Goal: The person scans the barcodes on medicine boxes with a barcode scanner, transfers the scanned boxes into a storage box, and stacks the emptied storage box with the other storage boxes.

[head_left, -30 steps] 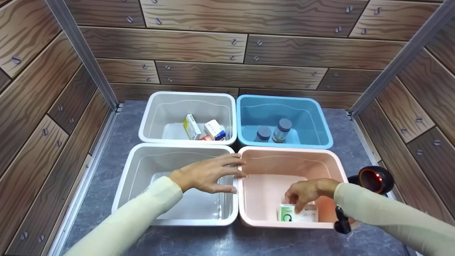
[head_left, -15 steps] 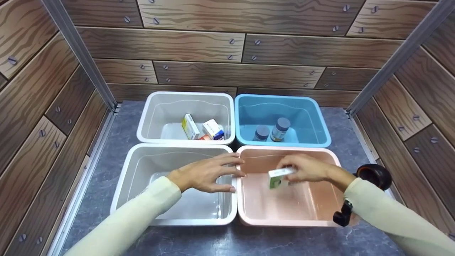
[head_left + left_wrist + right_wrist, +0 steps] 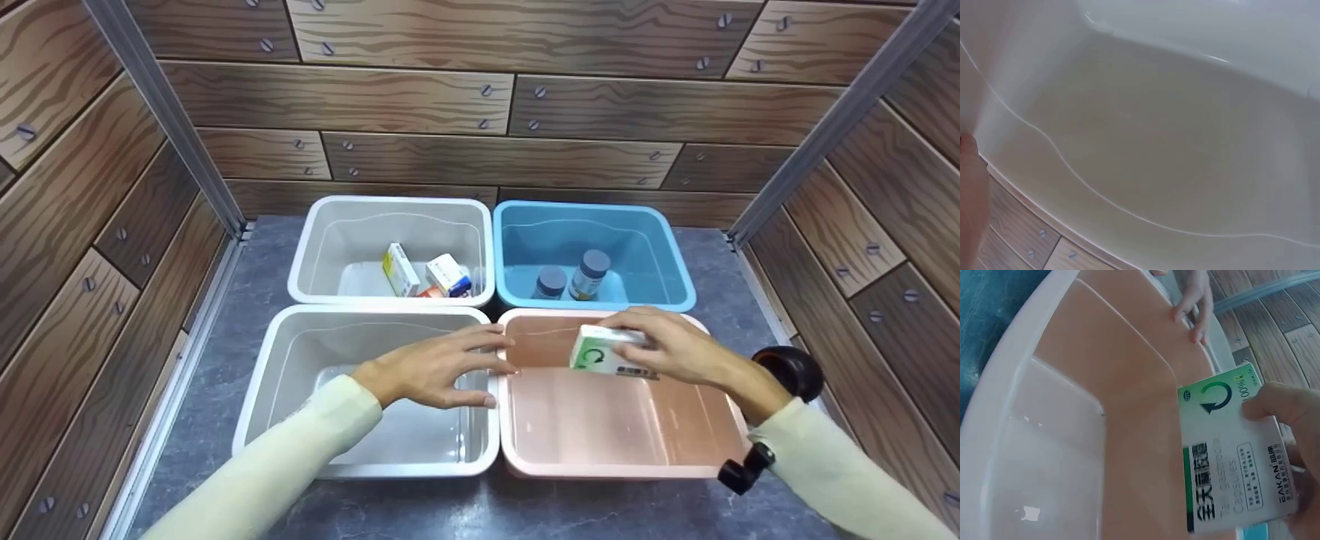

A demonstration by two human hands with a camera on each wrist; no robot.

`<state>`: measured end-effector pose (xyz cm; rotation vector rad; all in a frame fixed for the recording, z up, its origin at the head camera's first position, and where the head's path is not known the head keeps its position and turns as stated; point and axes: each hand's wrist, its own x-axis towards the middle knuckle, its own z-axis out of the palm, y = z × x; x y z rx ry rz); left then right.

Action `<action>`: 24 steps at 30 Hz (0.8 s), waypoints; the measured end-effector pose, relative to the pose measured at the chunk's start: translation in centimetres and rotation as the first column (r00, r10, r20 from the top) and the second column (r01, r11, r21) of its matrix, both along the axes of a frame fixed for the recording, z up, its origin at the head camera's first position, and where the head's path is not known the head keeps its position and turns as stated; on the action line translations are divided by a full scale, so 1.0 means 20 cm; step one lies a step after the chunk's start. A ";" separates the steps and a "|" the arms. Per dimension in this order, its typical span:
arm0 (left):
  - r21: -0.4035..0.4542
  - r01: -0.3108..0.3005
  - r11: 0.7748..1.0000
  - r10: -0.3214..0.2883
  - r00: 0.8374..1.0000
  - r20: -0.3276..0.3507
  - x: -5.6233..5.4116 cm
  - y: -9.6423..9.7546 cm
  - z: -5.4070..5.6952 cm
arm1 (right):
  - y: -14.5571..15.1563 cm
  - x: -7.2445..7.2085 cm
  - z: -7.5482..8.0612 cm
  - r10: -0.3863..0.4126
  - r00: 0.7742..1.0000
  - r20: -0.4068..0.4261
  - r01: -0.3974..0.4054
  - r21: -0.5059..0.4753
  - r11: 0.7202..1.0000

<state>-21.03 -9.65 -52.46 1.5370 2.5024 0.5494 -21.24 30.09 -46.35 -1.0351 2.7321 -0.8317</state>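
Observation:
Over the back part of the pink bin [image 3: 600,471], my right hand [image 3: 671,346] holds a white and green medicine box [image 3: 596,356]. In the right wrist view the thumb presses the printed face of the medicine box [image 3: 1230,455], which reads "Capsules"; the other fingers are mostly hidden behind it. My left hand [image 3: 442,367] lies over the right side of the front grey bin [image 3: 375,471], fingers spread and extended to the rim beside the pink bin. Nothing is in its grasp. The left wrist view shows the front grey bin's inside [image 3: 1145,140] and only a sliver of the hand.
At the back left, a grey bin [image 3: 397,201] contains several medicine boxes [image 3: 448,274]. The blue bin [image 3: 592,206] at the back right has two dark-capped bottles [image 3: 590,274] in it. Wood-patterned walls [image 3: 420,97] enclose the bins on three sides.
My right hand has picked up the medicine box from the pink bin's front floor and carried it up toward the back rim. The left hand has stayed in place.

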 end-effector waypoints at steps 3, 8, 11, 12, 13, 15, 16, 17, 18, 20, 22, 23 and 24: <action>0.000 0.001 1.000 -0.001 1.000 0.008 0.00 0.01 -0.01 | 0.07 0.02 0.00 -0.070 0.997 0.036 0.070 0.012 0.997; -0.004 0.005 1.000 -0.005 1.000 0.021 0.00 0.01 -0.02 | 0.19 0.04 0.01 -0.184 0.977 0.108 0.189 -0.042 0.981; -0.006 0.003 1.000 -0.002 1.000 0.022 0.00 0.01 -0.02 | 0.29 0.04 0.01 -0.240 0.961 0.137 0.259 -0.146 0.955; -0.007 0.001 1.000 -0.001 1.000 0.023 0.00 0.01 -0.02 | 0.32 0.04 0.01 -0.267 0.956 0.124 0.287 -0.183 0.940; -0.005 0.001 1.000 -0.001 1.000 0.025 0.00 0.01 -0.02 | 0.36 0.04 0.01 -0.299 0.949 0.099 0.313 -0.212 0.926; -0.002 0.001 1.000 -0.001 1.000 0.027 0.01 0.01 -0.01 | 0.43 0.06 -0.01 -0.368 0.926 0.083 0.376 -0.280 0.883; -0.001 0.000 1.000 0.000 1.000 0.028 0.01 0.01 -0.01 | 0.47 0.07 -0.01 -0.402 0.911 0.091 0.410 -0.313 0.857; -0.001 0.000 1.000 0.000 1.000 0.029 0.01 0.00 -0.01 | 0.50 0.08 -0.02 -0.435 0.893 0.114 0.446 -0.349 0.824; -0.003 -0.001 1.000 0.001 1.000 0.029 0.01 0.00 -0.01 | 0.54 0.09 -0.03 -0.464 0.874 0.145 0.483 -0.379 0.790; -0.010 -0.004 1.000 0.005 1.000 0.024 0.01 0.00 -0.01 | 0.60 0.12 -0.07 -0.495 0.829 0.262 0.558 -0.446 0.700; -0.014 -0.009 1.000 0.009 1.000 0.022 0.01 0.00 -0.01 | 0.66 0.14 -0.11 -0.476 0.768 0.428 0.640 -0.516 0.569; -0.014 -0.010 1.000 0.011 1.000 0.021 0.01 0.00 -0.01 | 0.69 0.15 -0.13 -0.450 0.732 0.512 0.681 -0.541 0.493; -0.015 -0.012 1.000 0.012 1.000 0.020 0.01 0.00 -0.01 | 0.71 0.16 -0.15 -0.412 0.696 0.588 0.718 -0.555 0.420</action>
